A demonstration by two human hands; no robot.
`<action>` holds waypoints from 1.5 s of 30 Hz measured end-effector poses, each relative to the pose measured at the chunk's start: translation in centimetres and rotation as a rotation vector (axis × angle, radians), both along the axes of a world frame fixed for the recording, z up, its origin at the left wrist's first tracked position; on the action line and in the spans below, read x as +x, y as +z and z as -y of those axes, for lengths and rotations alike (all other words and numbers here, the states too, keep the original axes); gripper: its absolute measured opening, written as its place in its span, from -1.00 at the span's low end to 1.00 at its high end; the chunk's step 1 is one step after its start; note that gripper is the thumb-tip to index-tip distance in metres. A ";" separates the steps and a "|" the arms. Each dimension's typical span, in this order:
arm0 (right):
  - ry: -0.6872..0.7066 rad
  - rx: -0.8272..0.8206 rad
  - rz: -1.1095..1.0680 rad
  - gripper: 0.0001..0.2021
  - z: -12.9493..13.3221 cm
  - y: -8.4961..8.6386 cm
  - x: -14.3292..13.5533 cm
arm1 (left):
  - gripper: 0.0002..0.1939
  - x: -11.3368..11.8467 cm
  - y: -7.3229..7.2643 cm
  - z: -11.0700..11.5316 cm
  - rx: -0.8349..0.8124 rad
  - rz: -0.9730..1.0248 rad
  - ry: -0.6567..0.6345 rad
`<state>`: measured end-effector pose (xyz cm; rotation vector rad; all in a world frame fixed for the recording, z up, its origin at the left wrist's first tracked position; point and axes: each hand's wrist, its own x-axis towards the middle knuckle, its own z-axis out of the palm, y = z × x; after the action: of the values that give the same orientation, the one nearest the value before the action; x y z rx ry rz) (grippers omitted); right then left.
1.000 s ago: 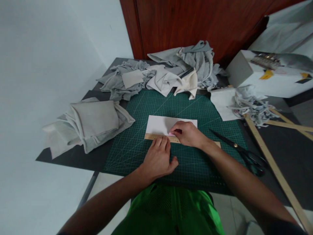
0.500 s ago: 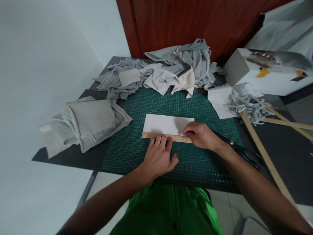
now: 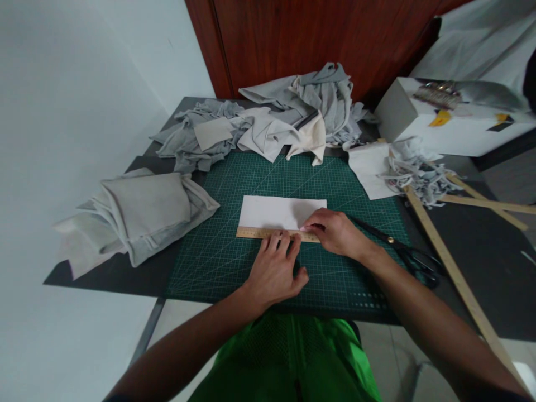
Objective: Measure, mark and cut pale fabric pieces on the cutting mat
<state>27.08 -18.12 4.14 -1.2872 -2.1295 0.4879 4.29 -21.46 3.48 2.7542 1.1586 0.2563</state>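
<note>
A flat white rectangle [image 3: 272, 211], cloth or paper I cannot tell, lies on the green cutting mat [image 3: 268, 173]. Along its near edge runs a wooden ruler [image 3: 250, 231]. My left hand [image 3: 276, 268] rests its spread fingertips on the ruler's middle, thumb apart on the mat. At the ruler's right part, my right hand [image 3: 335, 231] pinches a small pink piece that looks like tailor's chalk [image 3: 305, 228] against the ruler's upper edge. The fingers partly hide the chalk, and the hand covers the rectangle's lower right corner. Beside my right forearm lie black-handled scissors [image 3: 391, 240].
Folded grey cloth [image 3: 146, 204] is stacked at the left. Heaped fabric scraps [image 3: 268, 131] line the back. To the right are cloth strips [image 3: 427, 173], long wooden sticks [image 3: 444, 257] and a white box [image 3: 452, 123]. The table's front edge is close to my body.
My left hand has slid slightly right along the ruler, closer to my right hand. The right hand keeps its pinch at nearly the same spot. The whole view has shifted a little.
</note>
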 end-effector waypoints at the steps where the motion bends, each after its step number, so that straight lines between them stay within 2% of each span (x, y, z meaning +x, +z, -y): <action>1: -0.007 -0.003 0.008 -0.83 0.3 0.1 0.6 | -0.30 0.1 0.0 0.0 0.010 -0.010 0.003; 6: -0.075 0.002 0.067 -0.77 1.5 0.6 3.5 | -0.33 0.3 0.1 -0.1 0.029 -0.039 -0.002; 12: -0.052 0.027 0.052 -0.79 1.7 0.6 2.5 | -0.33 0.4 0.2 -0.2 0.049 -0.056 0.003; 15: -0.062 0.023 0.052 -0.78 2.0 0.3 3.0 | -0.33 0.5 0.1 -0.1 0.056 -0.065 -0.001; 22: -0.185 0.038 0.095 -0.79 3.4 0.8 5.8 | -0.35 0.6 0.2 -0.1 0.055 -0.072 0.006; 27: -0.376 0.055 0.145 -0.85 4.3 1.0 7.5 | -0.37 0.5 0.1 0.0 0.059 -0.061 0.005; 30: -0.569 0.056 0.169 -0.87 4.3 0.6 9.1 | -0.36 0.5 0.0 0.1 0.073 -0.068 0.011; 34: -0.773 0.030 0.158 -0.82 2.5 -0.2 10.3 | -0.35 0.6 0.0 0.3 0.086 -0.076 0.017; 39: -0.825 -0.010 0.197 -0.86 0.1 -1.5 10.7 | -0.38 0.4 0.6 0.4 0.092 -0.076 0.020; 43: -0.830 0.003 0.284 -0.85 0.0 -2.8 11.7 | -0.41 0.2 0.9 0.5 0.087 -0.059 0.030; 45: -0.806 0.067 0.346 -0.83 0.4 -2.9 12.0 | -0.41 0.1 0.9 0.5 0.086 -0.050 0.027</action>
<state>39.10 -18.48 1.23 -2.1320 -1.6353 -0.1580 4.37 -21.93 4.41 2.8361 1.2262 0.2466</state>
